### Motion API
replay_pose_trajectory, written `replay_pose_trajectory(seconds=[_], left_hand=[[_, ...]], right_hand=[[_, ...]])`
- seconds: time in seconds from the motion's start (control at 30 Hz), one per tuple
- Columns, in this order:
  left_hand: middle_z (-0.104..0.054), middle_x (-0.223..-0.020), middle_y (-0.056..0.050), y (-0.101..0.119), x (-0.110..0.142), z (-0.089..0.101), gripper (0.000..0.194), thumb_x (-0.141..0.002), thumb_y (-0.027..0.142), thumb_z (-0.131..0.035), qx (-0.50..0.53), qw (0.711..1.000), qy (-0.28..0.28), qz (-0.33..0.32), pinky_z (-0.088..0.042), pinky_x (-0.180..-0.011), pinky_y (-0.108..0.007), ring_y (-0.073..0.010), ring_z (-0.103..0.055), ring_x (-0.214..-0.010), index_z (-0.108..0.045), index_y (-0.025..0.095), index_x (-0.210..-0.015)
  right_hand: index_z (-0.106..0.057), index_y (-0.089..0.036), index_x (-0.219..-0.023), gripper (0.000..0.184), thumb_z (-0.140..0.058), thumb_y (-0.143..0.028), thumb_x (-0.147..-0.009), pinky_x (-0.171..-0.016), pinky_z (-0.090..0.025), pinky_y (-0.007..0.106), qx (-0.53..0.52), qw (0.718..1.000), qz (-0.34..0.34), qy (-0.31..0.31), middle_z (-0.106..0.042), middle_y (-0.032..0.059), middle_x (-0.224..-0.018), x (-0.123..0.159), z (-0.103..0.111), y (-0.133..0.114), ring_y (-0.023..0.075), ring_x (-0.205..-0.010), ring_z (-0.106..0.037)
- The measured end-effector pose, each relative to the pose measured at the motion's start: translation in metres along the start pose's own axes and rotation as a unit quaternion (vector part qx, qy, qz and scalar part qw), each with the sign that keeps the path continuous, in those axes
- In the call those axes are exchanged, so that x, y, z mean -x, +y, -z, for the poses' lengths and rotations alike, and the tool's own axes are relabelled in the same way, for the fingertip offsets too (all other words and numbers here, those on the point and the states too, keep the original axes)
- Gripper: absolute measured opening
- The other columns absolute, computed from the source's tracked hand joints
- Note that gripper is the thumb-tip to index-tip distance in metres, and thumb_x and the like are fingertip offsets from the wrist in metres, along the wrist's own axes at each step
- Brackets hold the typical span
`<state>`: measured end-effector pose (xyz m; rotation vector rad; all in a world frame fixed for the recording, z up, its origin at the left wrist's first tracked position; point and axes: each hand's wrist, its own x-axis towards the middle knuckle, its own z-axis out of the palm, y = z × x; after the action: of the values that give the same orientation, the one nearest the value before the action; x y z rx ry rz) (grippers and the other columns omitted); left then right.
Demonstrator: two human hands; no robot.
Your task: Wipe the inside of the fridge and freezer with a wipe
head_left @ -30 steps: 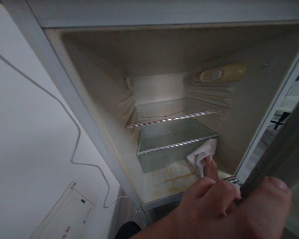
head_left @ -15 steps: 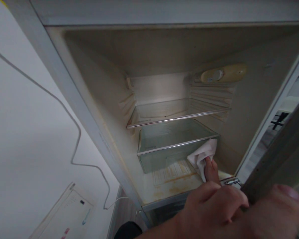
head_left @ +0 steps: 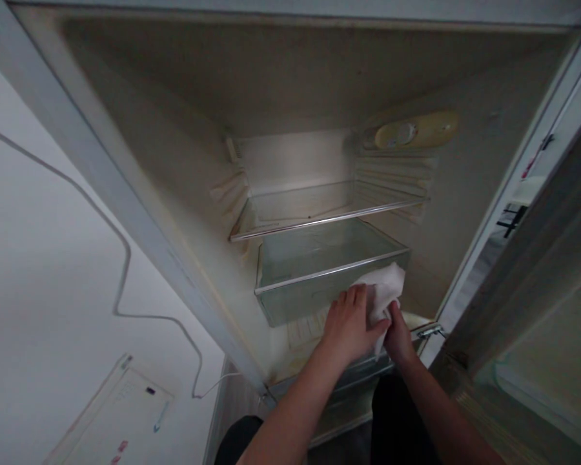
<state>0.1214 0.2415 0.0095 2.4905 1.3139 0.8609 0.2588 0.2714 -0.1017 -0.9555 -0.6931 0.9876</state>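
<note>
A crumpled white cloth point(head_left: 388, 281) is bunched between my two hands, in front of the lower right part of an open fridge. My right hand point(head_left: 397, 334) grips its lower right side, thumb uppermost. From the left, my left hand point(head_left: 349, 324) curls its fingers and thumb around the cloth's other side. Just behind the hands stands a clear drawer point(head_left: 310, 296) under a glass cover. Yellowish stains mark the fridge floor point(head_left: 295, 361), which my left hand and forearm partly hide.
Above the drawer sits a glass shelf point(head_left: 310, 205). A yellowed lamp housing point(head_left: 416, 131) is fixed to the right inner wall. The opened fridge door point(head_left: 537, 310) stands at right. A grey cable point(head_left: 126, 258) hangs along the white wall, above a flat pale panel point(head_left: 121, 413).
My left hand has moved from close to the camera down to the cloth and now holds it too. The right hand has drawn the cloth slightly left, and the view has shifted.
</note>
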Motion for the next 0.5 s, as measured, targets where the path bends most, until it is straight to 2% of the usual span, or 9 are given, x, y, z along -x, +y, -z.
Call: replay_pose_trajectory(seconds=[0.03, 0.07, 0.17, 0.27, 0.37, 0.43, 0.5], left_hand=[[-0.057, -0.140, -0.018, -0.013, -0.001, -0.012, 0.074, -0.082, 0.048, -0.074, 0.015, 1.000, -0.015, 0.021, -0.049, -0.105, -0.055, -0.0365, -0.056, -0.126, -0.047, 0.017, -0.144], [-0.060, -0.135, -0.016, -0.024, 0.000, -0.022, 0.071, -0.083, 0.046, -0.074, 0.039, 0.999, -0.019, 0.033, -0.049, -0.105, -0.052, -0.0343, -0.058, -0.123, -0.049, 0.017, -0.142], [-0.065, -0.122, -0.010, -0.040, 0.006, -0.035, 0.045, -0.087, 0.033, -0.069, 0.110, 0.993, 0.019, 0.047, -0.050, -0.102, -0.042, -0.0261, -0.061, -0.115, -0.060, 0.021, -0.129], [-0.065, -0.124, -0.007, -0.038, 0.010, -0.034, 0.034, -0.086, 0.022, -0.066, 0.162, 0.985, 0.061, 0.024, -0.047, -0.106, -0.038, -0.0222, -0.060, -0.117, -0.065, 0.023, -0.121], [-0.068, -0.119, -0.006, -0.033, 0.011, -0.031, 0.022, -0.086, 0.014, -0.061, 0.193, 0.977, 0.090, 0.008, -0.047, -0.107, -0.038, -0.0206, -0.062, -0.116, -0.068, 0.022, -0.105], [-0.069, -0.122, -0.006, -0.031, 0.013, -0.029, 0.025, -0.083, 0.009, -0.058, 0.206, 0.973, 0.101, 0.002, -0.047, -0.107, -0.038, -0.0210, -0.061, -0.119, -0.065, 0.022, -0.103], [-0.067, -0.129, -0.007, -0.028, 0.016, -0.027, 0.032, -0.081, 0.007, -0.056, 0.219, 0.973, 0.079, -0.013, -0.049, -0.105, -0.038, -0.0214, -0.062, -0.121, -0.062, 0.023, -0.107]], right_hand=[[-0.072, -0.020, -0.100, 0.052, -0.063, -0.064, -0.074, -0.104, -0.048, 0.039, -0.020, 1.000, -0.010, -0.014, -0.074, 0.0066, -0.106, 0.006, -0.001, 0.004, 0.0255, -0.113, -0.064], [-0.072, -0.021, -0.100, 0.050, -0.065, -0.063, -0.074, -0.106, -0.047, 0.039, -0.032, 0.999, -0.022, -0.028, -0.074, 0.0064, -0.107, 0.011, -0.001, 0.007, 0.0252, -0.113, -0.064], [-0.073, -0.023, -0.090, 0.038, -0.072, -0.056, -0.070, -0.105, -0.049, 0.041, -0.023, 0.997, -0.043, -0.056, -0.075, 0.0059, -0.101, 0.023, -0.003, 0.008, 0.0261, -0.109, -0.066], [-0.071, -0.025, -0.080, 0.029, -0.078, -0.048, -0.063, -0.101, -0.051, 0.042, -0.032, 0.995, -0.069, -0.062, -0.075, 0.0050, -0.096, 0.028, -0.006, 0.004, 0.0274, -0.105, -0.066], [-0.070, -0.024, -0.083, 0.040, -0.077, -0.056, -0.060, -0.094, -0.055, 0.045, -0.073, 0.987, -0.125, -0.065, -0.075, 0.0056, -0.095, 0.027, -0.010, 0.003, 0.0286, -0.097, -0.068], [-0.070, -0.021, -0.089, 0.048, -0.074, -0.059, -0.060, -0.090, -0.056, 0.046, -0.078, 0.982, -0.153, -0.083, -0.075, 0.0065, -0.093, 0.027, -0.011, 0.006, 0.0293, -0.095, -0.069], [-0.070, -0.019, -0.090, 0.047, -0.075, -0.056, -0.061, -0.087, -0.057, 0.044, -0.057, 0.976, -0.168, -0.129, -0.074, 0.0071, -0.087, 0.028, -0.009, 0.010, 0.0293, -0.095, -0.069]])
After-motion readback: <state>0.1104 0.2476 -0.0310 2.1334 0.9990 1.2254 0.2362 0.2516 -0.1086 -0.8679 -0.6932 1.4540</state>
